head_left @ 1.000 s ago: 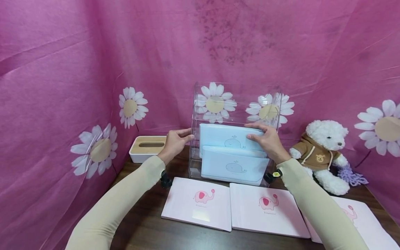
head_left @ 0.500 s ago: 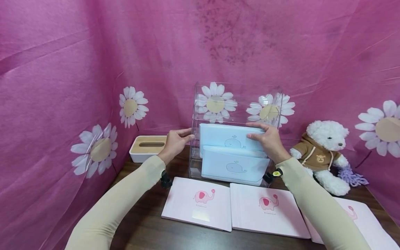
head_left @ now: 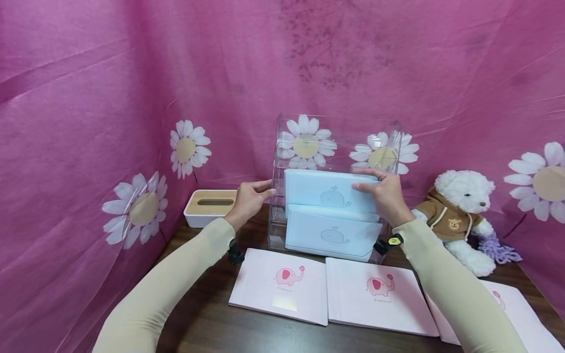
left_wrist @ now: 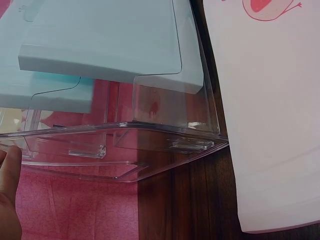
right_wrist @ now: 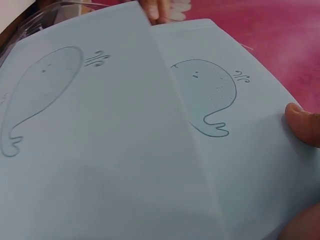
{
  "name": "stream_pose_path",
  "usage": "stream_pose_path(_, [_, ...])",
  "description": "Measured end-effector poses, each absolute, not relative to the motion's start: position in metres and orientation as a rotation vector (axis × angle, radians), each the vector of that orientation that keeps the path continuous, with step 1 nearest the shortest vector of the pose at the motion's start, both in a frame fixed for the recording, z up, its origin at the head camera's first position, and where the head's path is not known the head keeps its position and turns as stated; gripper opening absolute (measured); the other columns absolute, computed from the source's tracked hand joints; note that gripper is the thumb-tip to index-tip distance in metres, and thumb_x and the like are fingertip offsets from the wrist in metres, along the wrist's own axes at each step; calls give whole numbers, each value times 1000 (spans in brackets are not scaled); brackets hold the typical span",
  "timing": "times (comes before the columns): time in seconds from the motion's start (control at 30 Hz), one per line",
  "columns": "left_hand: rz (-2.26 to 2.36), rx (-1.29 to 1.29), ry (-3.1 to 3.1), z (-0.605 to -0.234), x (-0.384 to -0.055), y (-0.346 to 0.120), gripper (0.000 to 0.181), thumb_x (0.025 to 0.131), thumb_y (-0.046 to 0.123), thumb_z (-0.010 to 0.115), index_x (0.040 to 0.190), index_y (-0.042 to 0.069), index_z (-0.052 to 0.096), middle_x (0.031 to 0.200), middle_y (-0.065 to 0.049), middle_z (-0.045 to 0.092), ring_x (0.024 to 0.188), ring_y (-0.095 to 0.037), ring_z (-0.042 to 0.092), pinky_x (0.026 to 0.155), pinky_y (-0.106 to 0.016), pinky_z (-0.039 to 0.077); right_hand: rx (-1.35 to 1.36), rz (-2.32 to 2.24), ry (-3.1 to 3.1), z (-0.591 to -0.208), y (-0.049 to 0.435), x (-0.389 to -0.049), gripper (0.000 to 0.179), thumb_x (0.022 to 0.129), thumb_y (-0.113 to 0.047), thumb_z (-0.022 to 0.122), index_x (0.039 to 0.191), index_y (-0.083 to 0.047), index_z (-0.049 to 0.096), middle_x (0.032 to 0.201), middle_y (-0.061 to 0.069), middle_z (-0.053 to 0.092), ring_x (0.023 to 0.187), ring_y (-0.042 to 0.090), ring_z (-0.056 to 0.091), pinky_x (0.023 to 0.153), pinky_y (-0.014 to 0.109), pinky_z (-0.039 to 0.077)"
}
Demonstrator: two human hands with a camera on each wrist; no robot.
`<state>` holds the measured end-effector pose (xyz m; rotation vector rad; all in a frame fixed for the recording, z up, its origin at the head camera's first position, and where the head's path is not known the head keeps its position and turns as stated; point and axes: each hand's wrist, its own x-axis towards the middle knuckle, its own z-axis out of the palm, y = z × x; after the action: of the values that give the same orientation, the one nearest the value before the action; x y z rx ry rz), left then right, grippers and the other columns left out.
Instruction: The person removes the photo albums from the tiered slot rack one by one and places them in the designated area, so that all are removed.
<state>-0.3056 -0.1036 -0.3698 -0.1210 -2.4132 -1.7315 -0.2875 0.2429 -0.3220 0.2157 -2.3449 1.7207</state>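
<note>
A clear tiered display rack (head_left: pixel 277 230) stands at the middle of the table. Two light blue whale booklets lean in it: a front one (head_left: pixel 309 238) on the lowest tier and a rear one (head_left: pixel 304 189) just behind and higher. My right hand (head_left: pixel 387 196) pinches the rear booklet by its upper right corner, thumb in front; in the right wrist view the thumb (right_wrist: pixel 302 124) lies on its cover. With thumb and fingers, my left hand (head_left: pixel 249 201) grips the rack's left side edge; only part of this hand (left_wrist: pixel 9 195) shows in the left wrist view.
Pink elephant booklets lie flat before the rack: one at left (head_left: pixel 260 284), one in the middle (head_left: pixel 353 294), one at right (head_left: pixel 521 314) partly under my right forearm. A tissue box (head_left: pixel 205 220) is at left, a white teddy bear (head_left: pixel 468 245) at right. Behind hangs a pink curtain (head_left: pixel 247 73).
My right hand and the rear blue booklet have risen slightly within the rack. My left hand keeps its place on the rack's side.
</note>
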Motion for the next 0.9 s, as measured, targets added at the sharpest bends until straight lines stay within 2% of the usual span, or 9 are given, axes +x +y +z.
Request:
stream_pose_path(0.13, [-1737, -122, -2414, -370, -306, -104, 38, 90, 21, 78, 127, 15, 72, 129, -7, 72, 124, -17, 65, 98, -36, 58, 238, 1738, -2280, -315, 246, -287, 42, 86, -16, 82, 126, -7, 72, 111, -12, 72, 80, 2, 73, 70, 22, 62])
stream_pose_path(0.3, [-1752, -116, -2416, -370, -305, -104, 38, 91, 20, 78, 128, 15, 72, 127, -7, 72, 121, -18, 67, 98, -37, 57, 257, 1750, -2224, -305, 248, -286, 40, 85, -12, 83, 123, -6, 73, 97, -16, 73, 75, 2, 74, 67, 22, 62])
stream_pose_path(0.43, [-1756, -121, -2414, -370, -305, -104, 39, 91, 18, 77, 129, 13, 71, 127, -8, 72, 119, -19, 69, 97, -35, 58, 229, 1757, -2197, -298, 248, -287, 39, 84, -11, 83, 122, -8, 75, 106, -14, 69, 75, 3, 74, 66, 23, 62])
stream_pose_path(0.57, [-1749, -128, -2424, -370, -305, -104, 39, 91, 18, 77, 130, 13, 70, 128, -7, 72, 119, -19, 69, 94, -33, 59, 237, 1737, -2176, -293, 249, -288, 39, 84, -9, 83, 122, -8, 75, 121, -8, 61, 88, -1, 69, 67, 21, 61])
stream_pose_path(0.67, [-1759, -125, -2422, -370, -305, -104, 39, 91, 19, 77, 129, 15, 71, 129, -7, 72, 118, -19, 69, 94, -33, 59, 248, 1728, -2157, -287, 248, -288, 38, 84, -7, 83, 121, -10, 75, 124, -8, 61, 87, -1, 69, 66, 20, 61])
stream_pose_path(0.8, [-1765, -126, -2411, -368, -305, -104, 38, 90, 20, 78, 127, 14, 72, 127, -7, 73, 118, -17, 69, 94, -32, 58, 270, 1798, -2102, -277, 246, -286, 35, 83, -4, 83, 117, -12, 77, 104, -16, 74, 74, 3, 75, 65, 22, 62])
stream_pose_path(0.9, [-1758, -132, -2407, -368, -305, -104, 37, 90, 19, 78, 127, 14, 73, 126, -7, 73, 119, -17, 68, 92, -29, 58, 296, 1849, -2041, -271, 244, -285, 34, 82, -2, 83, 114, -11, 78, 88, -15, 78, 72, 5, 76, 64, 23, 62])
